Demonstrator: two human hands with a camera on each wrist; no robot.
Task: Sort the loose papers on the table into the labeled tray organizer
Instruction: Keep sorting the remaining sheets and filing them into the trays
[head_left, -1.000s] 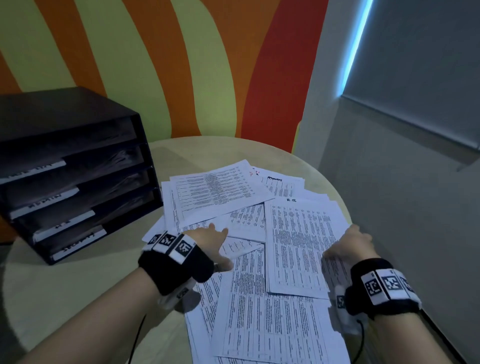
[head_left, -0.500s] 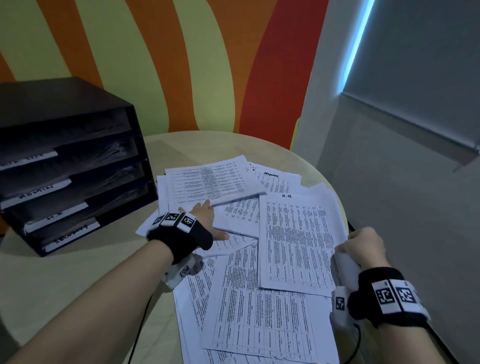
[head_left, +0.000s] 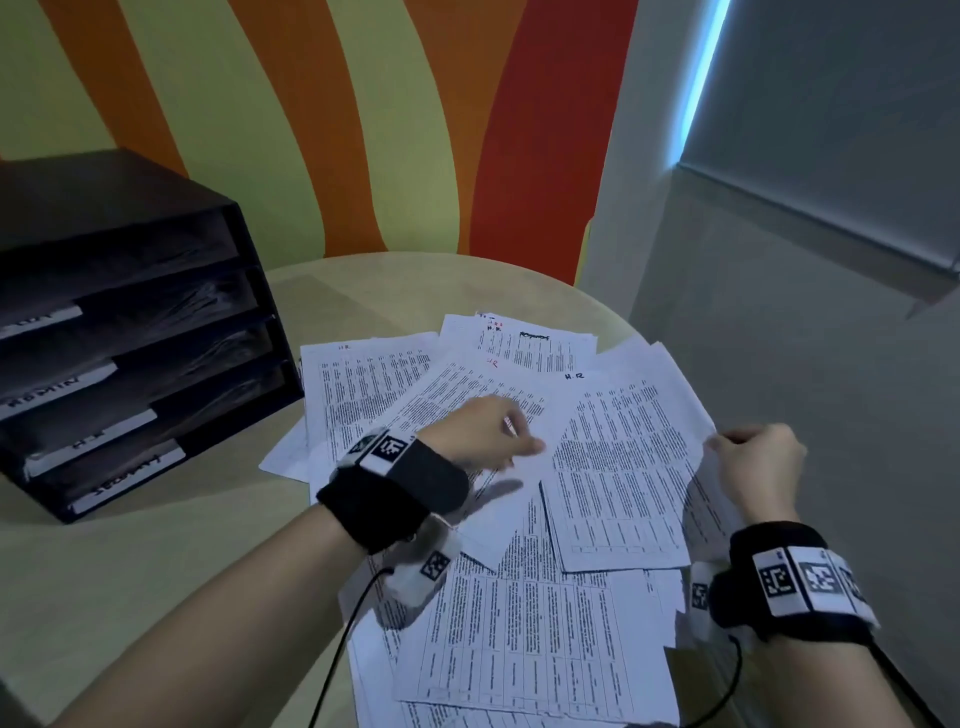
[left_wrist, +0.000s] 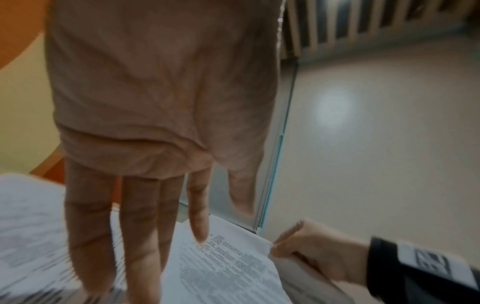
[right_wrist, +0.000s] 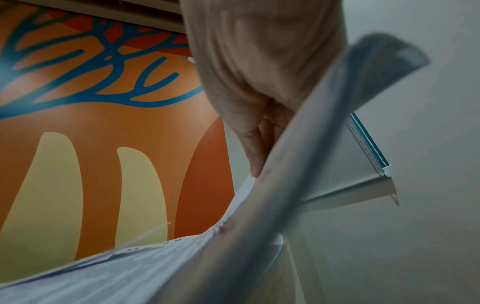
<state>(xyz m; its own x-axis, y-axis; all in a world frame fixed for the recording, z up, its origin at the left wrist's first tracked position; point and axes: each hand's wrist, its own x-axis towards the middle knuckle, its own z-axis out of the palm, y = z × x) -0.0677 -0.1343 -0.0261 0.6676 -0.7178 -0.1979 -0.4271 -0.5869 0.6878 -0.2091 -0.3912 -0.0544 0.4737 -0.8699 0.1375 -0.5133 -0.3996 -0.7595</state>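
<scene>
Right hand (head_left: 756, 467) pinching sheet (head_left: 623, 467) edge, left hand (head_left: 480, 434) flat.

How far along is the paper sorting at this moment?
Early. The tray organizer shows no sorted sheets that I can make out; its slots are dark. In hand: the right hand pinches the edge of a sheet marked H.R, while the left hand lies flat-fingered over the pile. Left: nearly the whole spread of loose papers on the table.
</scene>
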